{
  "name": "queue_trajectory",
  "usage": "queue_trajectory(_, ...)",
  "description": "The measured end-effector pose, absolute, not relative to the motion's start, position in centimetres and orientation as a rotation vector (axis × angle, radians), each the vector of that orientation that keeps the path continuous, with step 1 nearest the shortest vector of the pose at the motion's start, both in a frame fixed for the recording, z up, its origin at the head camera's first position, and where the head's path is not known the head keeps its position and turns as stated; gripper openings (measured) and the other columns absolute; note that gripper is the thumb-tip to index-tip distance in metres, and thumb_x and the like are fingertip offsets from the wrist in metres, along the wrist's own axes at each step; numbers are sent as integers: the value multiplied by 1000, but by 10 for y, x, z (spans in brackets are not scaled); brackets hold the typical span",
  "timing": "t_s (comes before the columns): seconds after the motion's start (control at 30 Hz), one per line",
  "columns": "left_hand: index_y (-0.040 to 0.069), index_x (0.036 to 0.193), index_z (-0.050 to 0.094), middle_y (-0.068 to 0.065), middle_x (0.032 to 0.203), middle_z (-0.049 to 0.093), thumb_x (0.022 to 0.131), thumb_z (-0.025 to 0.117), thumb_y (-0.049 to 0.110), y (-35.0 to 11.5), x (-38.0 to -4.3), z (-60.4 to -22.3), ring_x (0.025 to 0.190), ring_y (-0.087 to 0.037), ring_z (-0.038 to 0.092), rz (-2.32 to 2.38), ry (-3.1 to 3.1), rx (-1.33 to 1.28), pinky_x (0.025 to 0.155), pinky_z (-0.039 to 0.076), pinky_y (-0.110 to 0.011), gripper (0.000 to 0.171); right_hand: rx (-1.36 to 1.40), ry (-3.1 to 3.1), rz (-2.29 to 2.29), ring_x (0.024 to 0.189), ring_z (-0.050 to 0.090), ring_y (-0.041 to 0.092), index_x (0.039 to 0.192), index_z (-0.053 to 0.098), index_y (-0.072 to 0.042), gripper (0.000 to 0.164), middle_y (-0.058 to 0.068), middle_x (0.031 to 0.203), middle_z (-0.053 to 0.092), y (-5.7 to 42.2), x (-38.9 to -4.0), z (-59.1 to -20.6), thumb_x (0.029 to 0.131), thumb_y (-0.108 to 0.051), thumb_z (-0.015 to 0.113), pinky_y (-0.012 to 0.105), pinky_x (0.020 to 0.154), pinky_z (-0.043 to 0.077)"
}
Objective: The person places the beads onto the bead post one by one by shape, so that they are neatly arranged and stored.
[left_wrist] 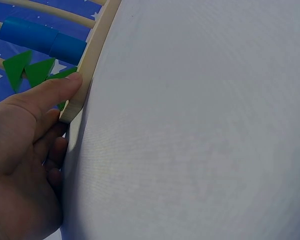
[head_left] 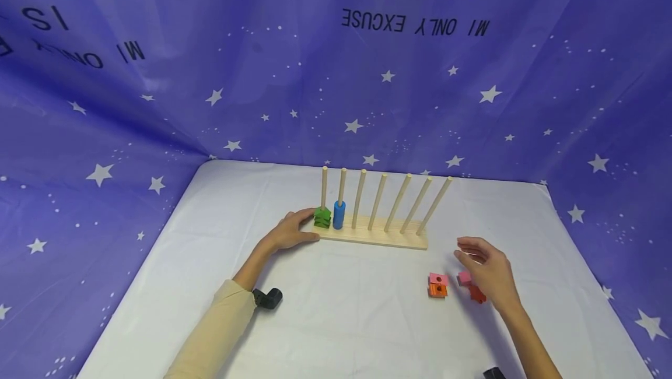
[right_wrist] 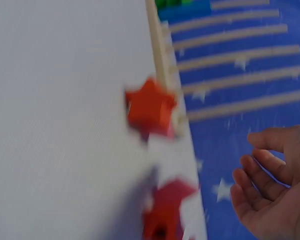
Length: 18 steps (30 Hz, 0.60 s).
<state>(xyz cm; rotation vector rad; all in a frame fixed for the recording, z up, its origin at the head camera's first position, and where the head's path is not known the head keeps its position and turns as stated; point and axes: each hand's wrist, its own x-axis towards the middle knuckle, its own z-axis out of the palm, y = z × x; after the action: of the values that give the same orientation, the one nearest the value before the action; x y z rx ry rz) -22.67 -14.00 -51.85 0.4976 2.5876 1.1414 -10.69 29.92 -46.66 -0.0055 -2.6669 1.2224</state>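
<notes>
A wooden peg rack (head_left: 373, 239) with several upright rods stands on the white table. My left hand (head_left: 286, 232) grips its left end, thumb on the front edge of the base and fingers behind. Green triangular blocks (left_wrist: 38, 72) are stacked on the leftmost rod, and blue cylinders (left_wrist: 40, 37) on the one beside it. My right hand (head_left: 490, 274) hovers, loosely curled and holding nothing, over a pink block (head_left: 464, 278) and a red block (head_left: 477, 294). Left of that hand lie another pink block (head_left: 438, 279) and an orange star-shaped block (right_wrist: 150, 104).
The white-covered table (head_left: 341, 320) meets a purple star-patterned cloth (head_left: 315, 87) behind and at both sides. The other rods (head_left: 397, 204) of the rack carry no blocks. A black wrist camera (head_left: 269, 298) sits by the left sleeve.
</notes>
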Motion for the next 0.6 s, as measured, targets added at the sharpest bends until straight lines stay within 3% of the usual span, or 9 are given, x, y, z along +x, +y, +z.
queue_trajectory(0.13, 14, 151, 45, -12, 152, 44, 88, 76, 30, -140, -226, -518, 124, -33, 42, 1149, 2583, 493, 108, 30, -57, 72, -198, -2721, 1101, 104, 64, 35, 122, 67, 0, 34, 21, 116, 68, 330, -95, -475, 95, -21, 71, 4, 73, 42)
queue_trajectory(0.3, 12, 151, 45, -14, 152, 44, 88, 76, 29, -139, -225, -515, 125, -34, 42, 1152, 2581, 505, 108, 30, -58, 72, -369, -2779, 1061, 103, 64, 44, 126, 64, 2, 42, 28, 117, 66, 359, -86, -486, 96, -26, 69, 11, 63, 44)
queue_trajectory(0.47, 12, 151, 45, -13, 152, 44, 88, 76, 30, -140, -225, -516, 127, -34, 42, 1136, 2587, 487, 109, 30, -57, 73, -431, -2894, 1010, 106, 60, 47, 130, 60, 5, 52, 27, 113, 67, 376, -86, -496, 98, -36, 65, 26, 66, 46)
queue_trajectory(0.6, 12, 151, 45, -13, 152, 44, 88, 77, 30, -140, -226, -517, 128, -34, 42, 1141, 2586, 491, 108, 30, -57, 73, -456, -2960, 970, 101, 62, 41, 125, 63, 6, 54, 19, 104, 69, 378, -88, -502, 97, -40, 63, 35, 69, 46)
